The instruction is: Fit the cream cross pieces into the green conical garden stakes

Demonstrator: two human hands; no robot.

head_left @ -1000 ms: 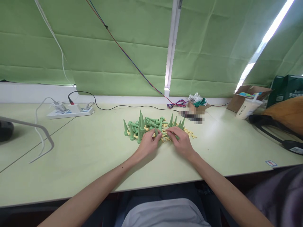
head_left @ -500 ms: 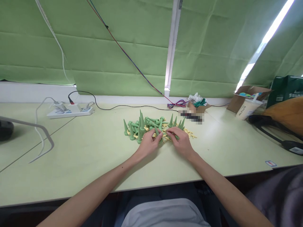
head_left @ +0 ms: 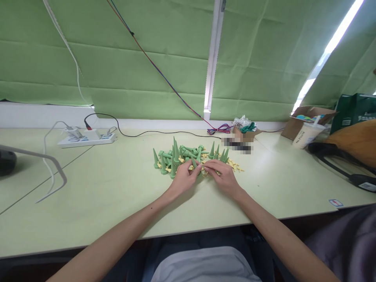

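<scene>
A heap of green cone-shaped plastic spikes [head_left: 176,156] mixed with small yellow plastic pieces [head_left: 235,166] lies on the pale green table [head_left: 117,188]. My left hand [head_left: 183,180] pinches one green spike [head_left: 194,163] at the near edge of the heap. My right hand [head_left: 225,178] is right beside it, its fingertips meeting the left hand's over a small part whose shape I cannot make out. Both hands rest on the table.
A white power strip [head_left: 86,139] with cables lies at the back left. A small cardboard box [head_left: 245,131] with crinkled wrap and a wire bundle sits behind the heap. A paper cup [head_left: 305,135], a carton and a dark bag stand at the right. A grey metal bracket [head_left: 44,164] is at the left.
My right hand has shifted slightly left, bringing its fingertips up against those of my left hand. The heap and my left hand have barely moved.
</scene>
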